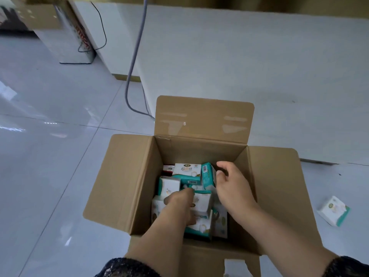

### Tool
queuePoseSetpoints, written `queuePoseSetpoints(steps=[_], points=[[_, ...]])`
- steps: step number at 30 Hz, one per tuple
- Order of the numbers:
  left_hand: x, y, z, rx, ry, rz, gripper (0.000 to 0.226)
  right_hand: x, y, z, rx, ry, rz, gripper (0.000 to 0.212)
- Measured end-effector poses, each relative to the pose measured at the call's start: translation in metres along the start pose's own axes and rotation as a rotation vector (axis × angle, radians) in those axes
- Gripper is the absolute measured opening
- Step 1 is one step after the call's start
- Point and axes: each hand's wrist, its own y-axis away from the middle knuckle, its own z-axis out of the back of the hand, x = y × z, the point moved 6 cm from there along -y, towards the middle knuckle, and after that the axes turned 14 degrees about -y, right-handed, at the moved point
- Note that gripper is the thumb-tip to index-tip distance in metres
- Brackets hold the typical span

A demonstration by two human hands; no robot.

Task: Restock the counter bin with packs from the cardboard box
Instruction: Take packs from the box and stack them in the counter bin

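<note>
Both hands are reaching into the open cardboard box (127,182) on the floor (50,176).
The left hand (179,199) is digging among the white-and-teal packs (187,169), its fingers buried, grip impossible to tell. The right hand (233,186) is hovering with loosely curled fingers, holding nothing, beside an upright pack (207,173). A stray pack (333,210) is lying outside.

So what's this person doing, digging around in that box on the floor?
A person has both hands in an open cardboard box on the floor, among white-and-teal packs. The left hand is buried among them; whether it grips one is hidden. The right hand hovers open by an upright teal pack. One loose pack lies on the floor right of the box. No counter bin shows.
</note>
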Motion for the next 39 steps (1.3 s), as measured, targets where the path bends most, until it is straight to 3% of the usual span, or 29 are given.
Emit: queuePoseSetpoints(steps=[6, 10, 11, 14, 18, 26, 39], points=[[0.016, -0.036, -0.02, 0.001, 0.005, 0.103, 0.049, -0.011, -0.007, -0.008, -0.012, 0.006, 0.031, 0.031], [0.032, -0.135, -0.044, -0.019, -0.073, 0.132, 0.096, -0.013, -0.007, -0.009, 0.0, 0.0, 0.047, 0.03], [0.029, -0.134, -0.046, -0.009, -0.07, 0.116, 0.097, -0.013, -0.008, -0.008, 0.0, 0.001, 0.054, 0.031], [0.014, -0.059, -0.037, 0.033, -0.072, 0.082, 0.043, -0.007, -0.008, -0.004, 0.005, -0.001, 0.065, 0.032], [0.001, -0.027, -0.02, 0.068, 0.117, 0.041, 0.021, 0.01, -0.002, 0.004, -0.012, 0.007, 0.079, 0.032], [-0.049, 0.06, 0.043, 0.109, 0.454, -0.223, 0.048, 0.087, 0.031, 0.023, -0.031, -0.059, 0.127, 0.03], [-0.098, 0.341, 0.085, 0.329, 0.624, -0.572, 0.04, 0.293, 0.137, 0.093, 0.048, -0.029, 0.334, 0.028]])
